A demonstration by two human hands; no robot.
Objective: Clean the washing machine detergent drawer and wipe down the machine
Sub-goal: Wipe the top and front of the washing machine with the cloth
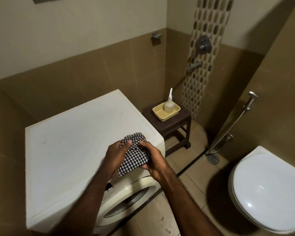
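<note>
Brown-tiled walls [109, 68]; dark stool [177, 123]; toilet [269, 193]

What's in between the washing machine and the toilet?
Bare floor tiles, seen from the head camera, lie between the washing machine and the toilet.

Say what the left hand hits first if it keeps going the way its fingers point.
The checked cloth: the left hand already grips it. Beyond that, probably the right hand, though depth is unclear.
</note>
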